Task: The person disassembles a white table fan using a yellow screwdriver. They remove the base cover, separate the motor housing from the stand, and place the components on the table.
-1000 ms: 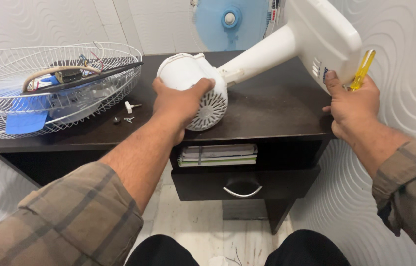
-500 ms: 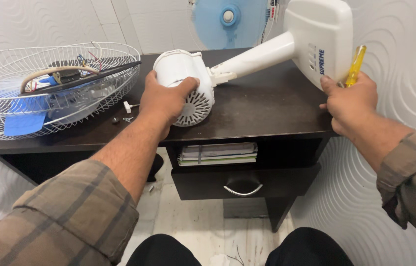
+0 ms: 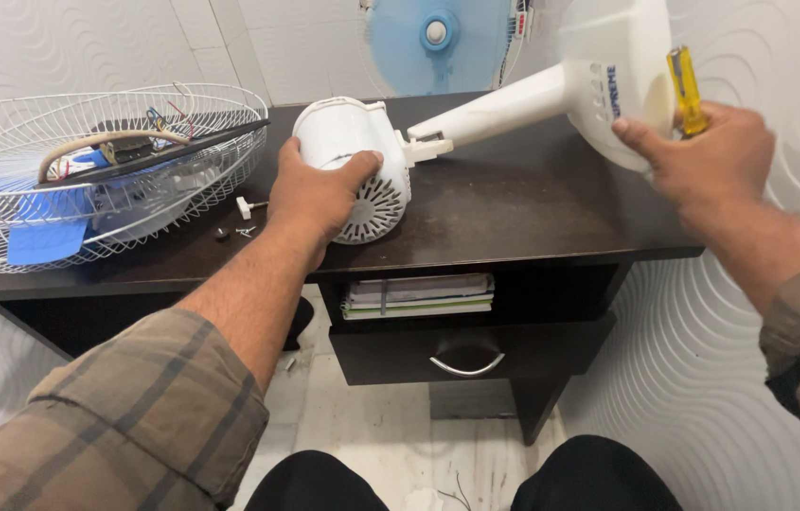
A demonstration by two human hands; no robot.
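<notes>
A white fan body lies on a dark wooden desk (image 3: 514, 213). My left hand (image 3: 318, 194) grips its round motor housing (image 3: 348, 142) from above. The white neck (image 3: 499, 102) runs up to the right to the flat base (image 3: 608, 76), which is raised off the desk. My right hand (image 3: 708, 156) presses against that base and also holds a yellow-handled screwdriver (image 3: 685, 87), whose handle sticks up above my fingers. The screwdriver's tip is hidden behind my hand.
A white wire fan guard (image 3: 88, 180) lies at the desk's left end, holding a blue blade, wires and a dark bar. Small screws and a white knob (image 3: 247, 205) lie beside it. A blue fan (image 3: 433, 38) stands behind. Books (image 3: 419, 295) sit above a drawer (image 3: 466, 352).
My right hand has risen and swung the fan base up and back, with the screwdriver now more upright. My left hand and the motor housing slid slightly left earlier, then stayed put.
</notes>
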